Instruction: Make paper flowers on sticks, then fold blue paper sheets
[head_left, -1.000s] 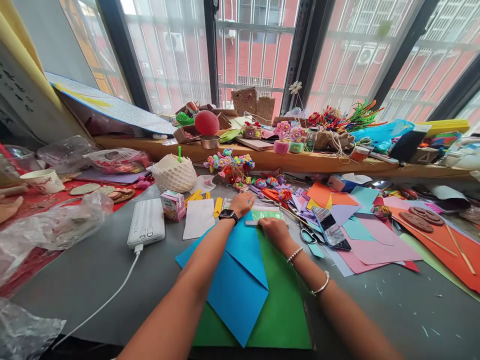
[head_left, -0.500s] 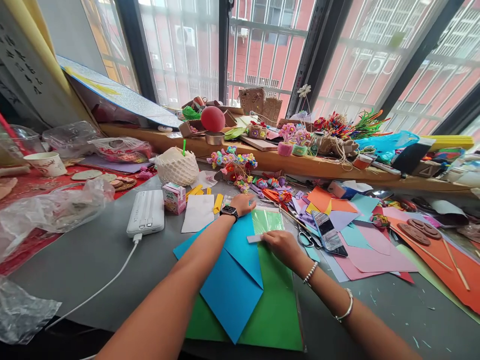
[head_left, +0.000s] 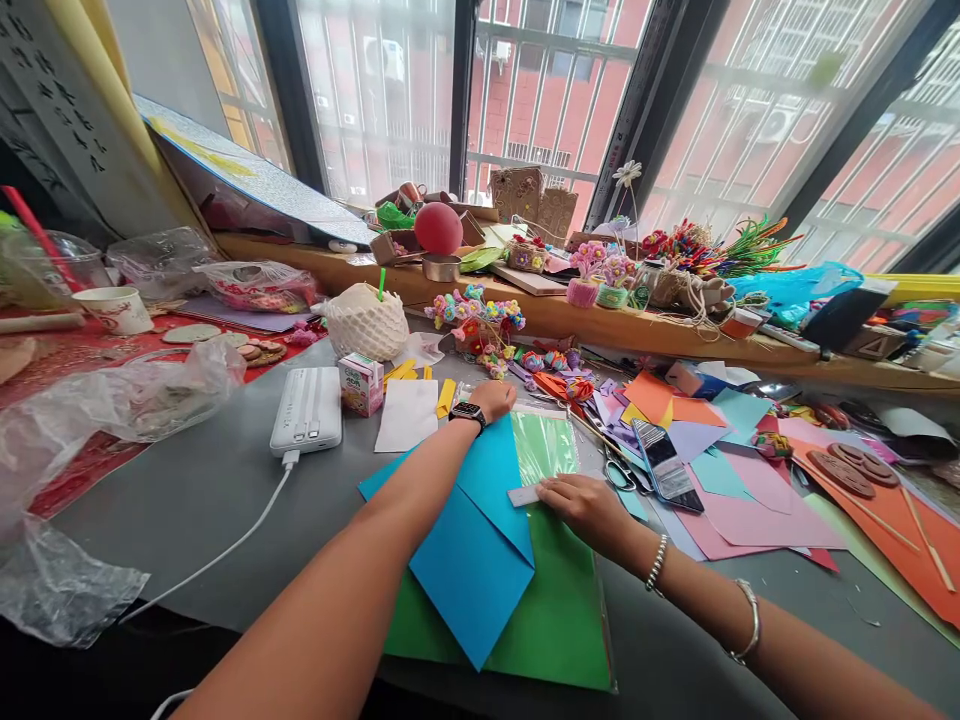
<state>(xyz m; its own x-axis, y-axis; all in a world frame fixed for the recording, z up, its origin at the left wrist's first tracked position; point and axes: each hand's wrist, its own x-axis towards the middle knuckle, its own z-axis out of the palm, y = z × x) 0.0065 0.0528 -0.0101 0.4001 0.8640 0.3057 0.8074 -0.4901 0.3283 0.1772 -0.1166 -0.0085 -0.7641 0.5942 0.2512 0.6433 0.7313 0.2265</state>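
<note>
A sheet of blue paper [head_left: 480, 580] with folded flaps lies on a green sheet [head_left: 577, 630] in a clear plastic sleeve. My left hand [head_left: 496, 399], with a black watch on the wrist, rests at the far end of the blue paper. Its fingers are curled, and what they hold, if anything, is hidden. My right hand [head_left: 581, 505] is closed around one end of a small pale flat strip [head_left: 523, 496]. The strip's other end reaches over the blue paper's right edge.
A white power bank [head_left: 306, 410] with a cable and a drink carton [head_left: 361, 384] stand to the left. On the right lie scissors [head_left: 619, 474], a phone [head_left: 666, 465] and scattered coloured paper [head_left: 780, 500]. Yarn flowers [head_left: 480, 318] stand before the wooden sill [head_left: 660, 335].
The view has shifted, so the whole scene sits slightly further right. My right hand has moved a little toward me along the blue paper's edge with the strip. My left hand stays at the far end.
</note>
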